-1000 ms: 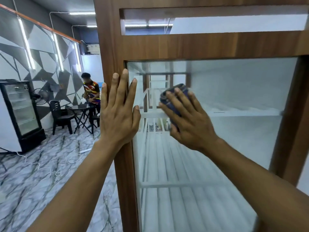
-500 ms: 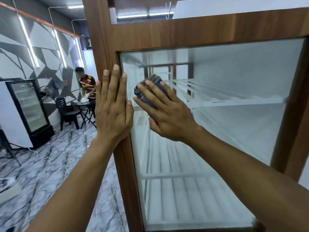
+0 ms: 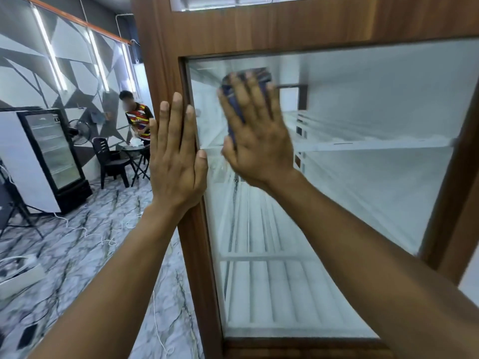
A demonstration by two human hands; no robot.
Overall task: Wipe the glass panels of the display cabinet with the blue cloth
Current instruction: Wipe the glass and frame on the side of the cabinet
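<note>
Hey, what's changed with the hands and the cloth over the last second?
The right hand slid the blue cloth left across the glass panel, then up toward its top edge, pressing it flat throughout. The left hand stays flat against the wooden frame.

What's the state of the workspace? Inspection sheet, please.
Surface: glass panel, hazy, set in a wood frame.
Job's things: blue cloth, pressed to the upper glass.
Clutter: nothing seen.
Grippers: right hand flat on the cloth; left hand flat on the frame.
Cables: white cables loose on the floor.
Surroundings: fridge, chair, table, a person by it.
</note>
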